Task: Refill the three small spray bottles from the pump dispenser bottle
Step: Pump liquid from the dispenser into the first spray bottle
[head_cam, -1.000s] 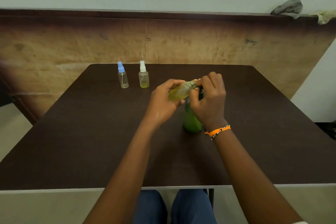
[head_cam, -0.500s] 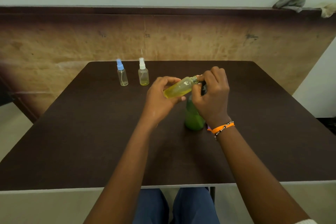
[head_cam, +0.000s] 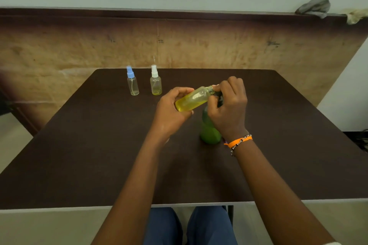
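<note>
Spray bottle with yellow liquid lies tilted in the left hand, which grips it. Its open neck meets the green pump bottle on the surface. Right hand grips the pump top.

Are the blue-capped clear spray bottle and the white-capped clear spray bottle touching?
Apart. The head view shows the blue-capped clear spray bottle and white-capped clear spray bottle standing side by side with bare dark brown table visible between them.
</note>
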Motion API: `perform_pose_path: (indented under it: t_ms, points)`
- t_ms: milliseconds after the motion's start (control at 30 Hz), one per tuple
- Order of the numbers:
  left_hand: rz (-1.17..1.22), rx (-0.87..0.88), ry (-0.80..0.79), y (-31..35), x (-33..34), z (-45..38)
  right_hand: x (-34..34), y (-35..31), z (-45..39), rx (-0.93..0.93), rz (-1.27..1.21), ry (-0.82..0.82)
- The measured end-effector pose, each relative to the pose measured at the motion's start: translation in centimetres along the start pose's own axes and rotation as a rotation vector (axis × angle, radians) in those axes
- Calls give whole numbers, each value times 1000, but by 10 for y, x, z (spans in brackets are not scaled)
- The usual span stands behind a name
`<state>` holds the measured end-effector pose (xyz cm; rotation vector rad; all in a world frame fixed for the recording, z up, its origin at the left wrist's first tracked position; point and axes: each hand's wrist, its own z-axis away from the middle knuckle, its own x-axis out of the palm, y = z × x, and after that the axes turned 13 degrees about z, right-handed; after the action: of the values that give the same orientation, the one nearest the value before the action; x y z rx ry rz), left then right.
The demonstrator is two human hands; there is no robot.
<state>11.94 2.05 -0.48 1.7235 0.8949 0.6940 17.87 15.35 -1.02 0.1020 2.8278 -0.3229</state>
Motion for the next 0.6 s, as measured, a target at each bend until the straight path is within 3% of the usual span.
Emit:
perform_pose_path:
  t_ms: [600]
  points:
    - [54,-45,-5,-1,6,3,4,6,4,40,17,39]
